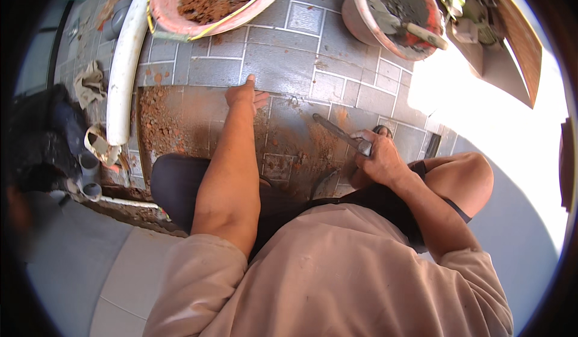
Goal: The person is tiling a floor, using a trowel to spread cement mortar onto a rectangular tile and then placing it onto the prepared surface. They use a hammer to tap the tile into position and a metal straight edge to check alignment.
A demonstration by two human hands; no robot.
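Observation:
My left hand (245, 96) reaches out over the grey patterned floor tiles (278, 66), palm low, thumb up and fingers stretched to the right. Nothing is in it. The hand is at the edge between the cleaner tiles and a strip smeared with reddish dirt (171, 120). Closer to my right knee, my right hand (384, 161) is wrapped round one end of a long dark bar-shaped tool (334, 129). The tool's free end points up and left over the dirty tiles; its gripped end is mostly hidden by my fingers.
A pink tub (165, 9) of reddish-brown soil stands at the far left. Far right is a bucket (356, 12) of grey mortar, a wooden-handled trowel (424, 36) resting in it. A white pipe (123, 78) and a rag (90, 84) lie left. Bright sunlight falls on the right.

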